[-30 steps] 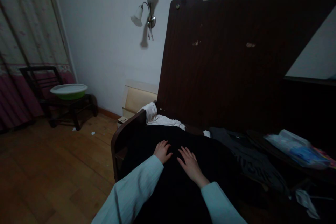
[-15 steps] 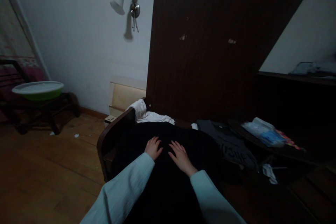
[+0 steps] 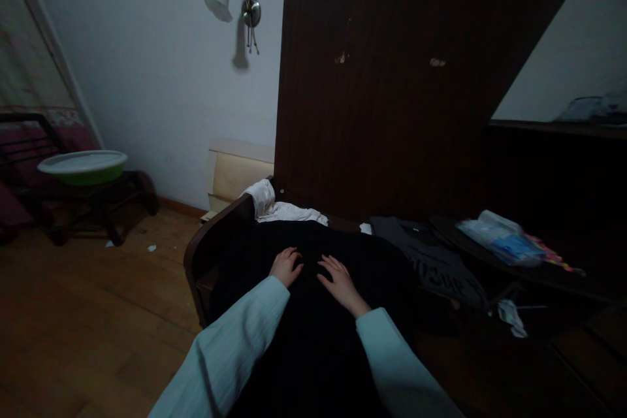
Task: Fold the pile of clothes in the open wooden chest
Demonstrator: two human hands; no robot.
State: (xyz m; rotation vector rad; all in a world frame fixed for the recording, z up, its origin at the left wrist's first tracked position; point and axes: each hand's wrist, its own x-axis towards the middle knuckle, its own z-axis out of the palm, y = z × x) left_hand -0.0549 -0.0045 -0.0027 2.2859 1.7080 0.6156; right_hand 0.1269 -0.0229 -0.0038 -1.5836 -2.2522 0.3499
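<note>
The left grip (image 3: 285,268) and right grip (image 3: 341,283) rest on the big black cloth (image 3: 318,346), both spread a little. The black cloth lies beside a rounded wooden end (image 3: 194,255), with white cloth (image 3: 289,211) behind it and gray cloth (image 3: 443,277) to the right.

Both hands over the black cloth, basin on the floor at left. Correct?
Not the floor: the head view shows the basin on the chair at left. The left hand and right hand are indeed over the black cloth.
</note>
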